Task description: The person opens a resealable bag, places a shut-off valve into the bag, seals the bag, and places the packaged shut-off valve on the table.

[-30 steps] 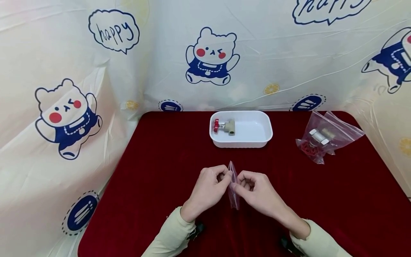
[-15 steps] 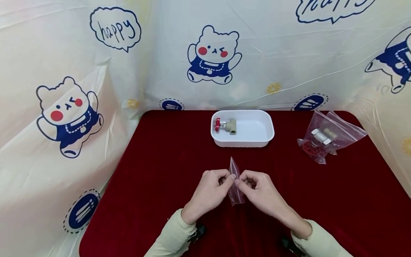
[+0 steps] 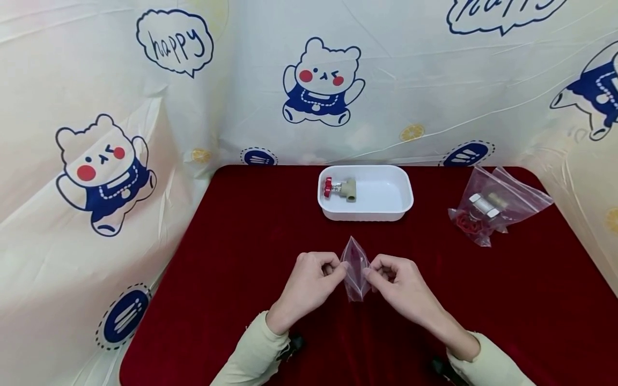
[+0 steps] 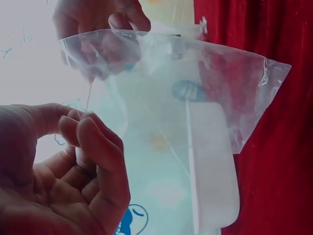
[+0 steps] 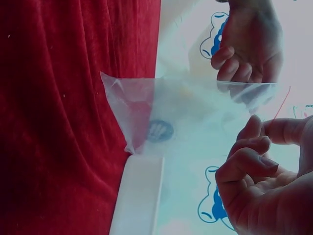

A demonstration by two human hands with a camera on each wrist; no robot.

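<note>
Between the two hands hangs a clear zip bag (image 3: 356,268), its mouth spread apart and nothing seen inside. My left hand (image 3: 311,281) pinches one side of the bag's mouth between thumb and curled fingers. On the opposite side, my right hand (image 3: 403,287) pinches the other lip the same way. Both wrist views show the see-through bag (image 4: 225,73) with the fingertips at its opening. Behind the hands, a white tray (image 3: 381,215) holds a valve (image 3: 345,190) with a red handle and a greenish-grey body, lying at the tray's left end.
To the right on the dark red tablecloth (image 3: 241,230) lies another clear bag (image 3: 516,206), with metal fittings and red pieces inside. A printed cloth (image 3: 251,80) with bear drawings rises behind and beside the table.
Both hands have drawn apart, the left leftward and the right rightward. The bag's mouth has gone from a narrow slit to a wide diamond-shaped opening.
</note>
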